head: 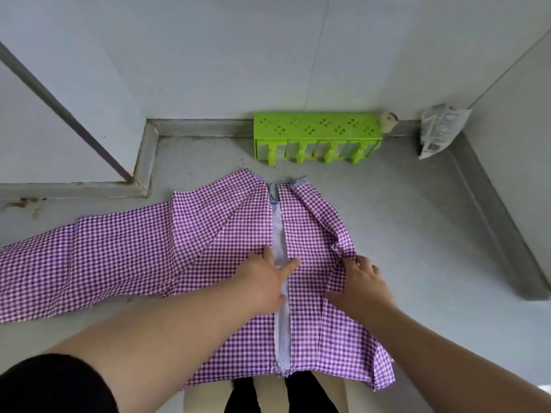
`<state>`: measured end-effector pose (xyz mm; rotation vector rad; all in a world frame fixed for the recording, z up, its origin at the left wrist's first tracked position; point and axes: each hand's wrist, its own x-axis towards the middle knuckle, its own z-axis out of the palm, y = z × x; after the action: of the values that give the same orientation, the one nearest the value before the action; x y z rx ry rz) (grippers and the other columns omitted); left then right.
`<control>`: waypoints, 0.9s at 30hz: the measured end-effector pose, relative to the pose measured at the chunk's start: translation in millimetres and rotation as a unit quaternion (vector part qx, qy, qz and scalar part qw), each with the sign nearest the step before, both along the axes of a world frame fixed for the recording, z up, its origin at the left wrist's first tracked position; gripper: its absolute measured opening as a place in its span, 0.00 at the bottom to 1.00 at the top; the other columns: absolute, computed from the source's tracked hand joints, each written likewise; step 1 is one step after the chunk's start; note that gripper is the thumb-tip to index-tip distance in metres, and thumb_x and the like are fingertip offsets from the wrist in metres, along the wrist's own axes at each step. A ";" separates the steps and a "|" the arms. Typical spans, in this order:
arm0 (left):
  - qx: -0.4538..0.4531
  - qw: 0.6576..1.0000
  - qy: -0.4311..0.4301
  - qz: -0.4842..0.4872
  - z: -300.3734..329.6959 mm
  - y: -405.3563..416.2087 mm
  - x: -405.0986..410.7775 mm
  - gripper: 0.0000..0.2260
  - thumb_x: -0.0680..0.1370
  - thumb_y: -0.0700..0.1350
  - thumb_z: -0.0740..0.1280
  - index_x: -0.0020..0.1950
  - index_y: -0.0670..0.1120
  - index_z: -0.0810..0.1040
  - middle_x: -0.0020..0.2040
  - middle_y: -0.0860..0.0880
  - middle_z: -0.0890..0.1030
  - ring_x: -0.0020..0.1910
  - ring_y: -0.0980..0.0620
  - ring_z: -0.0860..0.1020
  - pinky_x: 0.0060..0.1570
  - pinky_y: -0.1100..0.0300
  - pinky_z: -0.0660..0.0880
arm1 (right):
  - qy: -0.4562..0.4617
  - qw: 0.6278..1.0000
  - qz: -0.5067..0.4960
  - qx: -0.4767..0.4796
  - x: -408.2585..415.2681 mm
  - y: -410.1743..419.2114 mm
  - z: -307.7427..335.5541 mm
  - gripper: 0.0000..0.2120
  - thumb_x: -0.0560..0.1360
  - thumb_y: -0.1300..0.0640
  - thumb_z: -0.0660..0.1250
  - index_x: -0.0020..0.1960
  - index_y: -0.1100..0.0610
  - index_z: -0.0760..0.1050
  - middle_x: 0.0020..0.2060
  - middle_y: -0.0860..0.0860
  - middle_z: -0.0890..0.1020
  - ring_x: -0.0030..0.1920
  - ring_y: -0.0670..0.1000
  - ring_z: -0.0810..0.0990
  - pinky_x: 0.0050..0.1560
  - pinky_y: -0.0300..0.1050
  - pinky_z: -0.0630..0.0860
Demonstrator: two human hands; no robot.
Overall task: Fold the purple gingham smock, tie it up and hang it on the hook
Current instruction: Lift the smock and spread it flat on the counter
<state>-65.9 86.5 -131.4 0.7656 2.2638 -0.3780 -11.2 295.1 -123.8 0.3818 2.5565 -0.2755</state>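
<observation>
The purple gingham smock lies spread on the grey counter, with one sleeve stretched far to the left and a pale strip running down its middle. My left hand presses flat on the cloth across that pale strip, fingers straight. My right hand pinches the folded right edge of the smock, where the cloth bunches up beside it. The smock's lower hem hangs over the counter's near edge. No hook is in view.
A green plastic rack stands against the back wall. Beside it are a small beige cup and a white plastic bag in the right corner. A raised ledge borders the counter on the right, and a step on the left.
</observation>
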 end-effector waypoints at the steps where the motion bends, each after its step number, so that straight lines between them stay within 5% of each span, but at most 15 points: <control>1: -0.015 1.000 -0.005 0.010 0.0 5.2 1.3 0.39 0.83 0.68 0.55 0.83 0.62 0.31 0.84 0.33 0.40 0.80 0.26 0.58 0.71 0.40 0.71 | -0.004 1.000 0.014 -0.002 -1.0 1.3 -1.6 0.49 0.70 0.32 0.72 0.81 0.51 0.55 0.78 0.52 0.61 0.76 0.57 0.63 0.75 0.56 0.68; 5: -0.041 0.997 -0.006 0.061 -7.4 10.8 -4.9 0.41 0.81 0.71 0.55 0.84 0.59 0.32 0.83 0.34 0.34 0.82 0.24 0.48 0.73 0.38 0.71 | -0.014 0.997 0.066 -0.026 -17.5 11.6 -7.3 0.57 0.69 0.31 0.72 0.84 0.54 0.44 0.83 0.51 0.51 0.81 0.56 0.55 0.79 0.56 0.59; 9: -0.060 0.996 0.010 0.072 -6.9 9.1 -25.3 0.42 0.81 0.72 0.53 0.84 0.56 0.33 0.84 0.35 0.35 0.82 0.26 0.48 0.72 0.40 0.71 | 0.028 0.996 0.087 0.013 -38.6 21.9 -7.0 0.53 0.74 0.33 0.69 0.84 0.52 0.43 0.83 0.53 0.46 0.82 0.59 0.49 0.81 0.58 0.49; 12: -0.059 0.994 0.011 0.089 -3.8 11.0 -35.2 0.44 0.79 0.75 0.54 0.86 0.55 0.39 0.84 0.33 0.38 0.82 0.26 0.53 0.72 0.39 0.71 | 0.096 0.984 0.145 0.037 -34.0 18.6 1.5 0.34 0.78 0.43 0.65 0.80 0.47 0.56 0.77 0.54 0.63 0.76 0.59 0.63 0.77 0.58 0.62; 14: -0.064 0.993 0.015 0.101 -1.0 16.4 -37.9 0.46 0.77 0.77 0.56 0.86 0.55 0.45 0.84 0.32 0.41 0.80 0.26 0.57 0.70 0.39 0.72 | 0.072 0.982 0.172 0.014 -19.7 10.6 3.0 0.30 0.78 0.41 0.63 0.76 0.46 0.59 0.70 0.52 0.71 0.69 0.58 0.72 0.69 0.57 0.70; 17: -0.081 0.993 0.025 0.081 9.6 26.9 -36.1 0.49 0.75 0.78 0.59 0.86 0.51 0.46 0.84 0.30 0.45 0.80 0.28 0.61 0.69 0.41 0.72 | -0.028 0.989 0.144 -0.028 3.1 3.1 -3.2 0.34 0.75 0.33 0.66 0.75 0.43 0.57 0.67 0.52 0.74 0.64 0.59 0.78 0.60 0.59 0.78; 23: -0.112 0.992 0.034 0.045 15.8 38.6 -36.9 0.55 0.74 0.78 0.61 0.84 0.54 0.31 0.83 0.28 0.48 0.80 0.31 0.63 0.70 0.43 0.72 | -0.079 0.982 0.167 -0.025 13.4 4.8 -11.3 0.33 0.73 0.28 0.65 0.69 0.46 0.64 0.64 0.53 0.73 0.61 0.58 0.78 0.55 0.58 0.80; 27: -0.117 0.991 0.028 0.054 11.8 40.7 -39.6 0.57 0.72 0.80 0.62 0.83 0.55 0.30 0.82 0.27 0.47 0.79 0.32 0.65 0.70 0.44 0.73 | -0.102 0.981 0.161 0.028 19.2 -1.1 -14.3 0.46 0.66 0.21 0.64 0.71 0.52 0.64 0.66 0.55 0.70 0.63 0.59 0.75 0.59 0.59 0.78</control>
<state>-105.5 127.2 -119.5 0.5150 2.2517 -0.6066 8.0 294.0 -138.0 0.0094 2.3793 -0.0423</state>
